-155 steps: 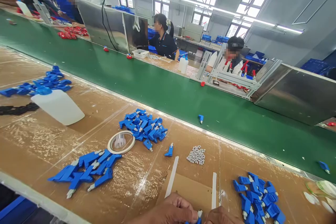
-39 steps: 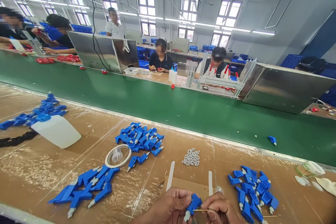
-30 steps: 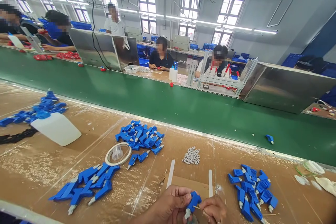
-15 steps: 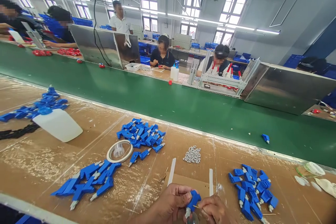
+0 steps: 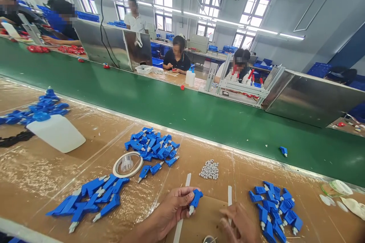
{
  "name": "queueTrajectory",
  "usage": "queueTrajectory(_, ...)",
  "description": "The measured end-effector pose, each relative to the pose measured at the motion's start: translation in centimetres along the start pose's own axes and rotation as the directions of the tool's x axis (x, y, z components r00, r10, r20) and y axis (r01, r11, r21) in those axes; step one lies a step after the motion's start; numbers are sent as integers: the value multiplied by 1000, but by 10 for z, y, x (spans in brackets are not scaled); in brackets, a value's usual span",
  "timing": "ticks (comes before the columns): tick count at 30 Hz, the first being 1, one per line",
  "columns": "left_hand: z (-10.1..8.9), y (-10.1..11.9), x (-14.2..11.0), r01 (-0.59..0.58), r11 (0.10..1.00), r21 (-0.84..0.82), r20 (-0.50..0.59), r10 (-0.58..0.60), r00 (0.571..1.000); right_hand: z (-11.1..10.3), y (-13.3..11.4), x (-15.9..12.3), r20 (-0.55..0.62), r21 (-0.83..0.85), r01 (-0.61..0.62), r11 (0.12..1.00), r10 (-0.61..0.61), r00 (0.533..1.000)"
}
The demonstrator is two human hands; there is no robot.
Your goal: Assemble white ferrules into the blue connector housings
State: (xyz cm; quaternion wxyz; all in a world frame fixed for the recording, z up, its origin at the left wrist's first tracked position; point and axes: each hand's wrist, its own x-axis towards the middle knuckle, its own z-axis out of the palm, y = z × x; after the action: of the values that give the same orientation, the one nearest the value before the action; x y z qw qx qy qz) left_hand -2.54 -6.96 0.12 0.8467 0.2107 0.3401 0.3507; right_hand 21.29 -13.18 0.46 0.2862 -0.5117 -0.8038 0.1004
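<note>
The blue connector [image 5: 195,198] sits pinched in the fingertips of the left hand [image 5: 174,207], lifted a little above the brown cardboard-covered bench [image 5: 42,167], its pale tip pointing down and toward the person. It is a small moulded plastic body, blocky at the top and narrowing to that whitish nose.

The left hand is closed on it firmly, thumb against forefinger. The right hand [image 5: 241,224] hovers low just to the right, apart from the part, fingers loosely curled; it is blurred, so I cannot tell whether it holds anything thin.

My reading is that one piece is being worked at its tip, and the next move calls for bringing the two hands together with the nose held steady.

Just beyond the hands lie two white strips [image 5: 186,182], and past them a small heap of grey-white caps [image 5: 209,169]. Piles of blue connectors [image 5: 275,207] lie to the right, more to the left [image 5: 91,195] and beside a tape roll [image 5: 127,164]. A white bottle [image 5: 55,133] lies on its side farther left, before the green conveyor belt [image 5: 199,117].
</note>
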Motion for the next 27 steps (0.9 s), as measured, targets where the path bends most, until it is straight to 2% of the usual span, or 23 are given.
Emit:
queueTrajectory(3, -2, -3, 5, 7, 1000, -15, 2, -7, 1000, -3, 10, 32, -13, -72, -145, 987, 145, 989)
queueTrajectory(7, -2, -6, 7, 15, 1000, -7, 17, -15, 1000, 9, 22, 67, 73, -156, -131, 979, 144, 987)
queueTrajectory(11, -1, -8, 10, 27, 1000, 7, -2, -27, 1000, 22, 26, 80, 120, -228, -144, 963, 175, 977)
queueTrajectory(15, -1, -8, 11, 9, 1000, 10, 12, -10, 1000, 25, 23, 90, 170, -332, -193, 923, 259, 951)
queueTrajectory(19, 0, -9, 5, 8, 1000, -1, -17, -9, 1000, 19, 8, 106, 240, -456, -258, 852, 397, 886)
queueTrajectory(24, 0, -11, -1, 54, 998, 16, -69, -53, 996, 17, -11, 126, 336, -587, -306, 750, 569, 750)
queueTrajectory(27, 0, -11, -2, 62, 998, 20, -79, -61, 995, 17, -17, 132, 362, -608, -306, 732, 599, 714)
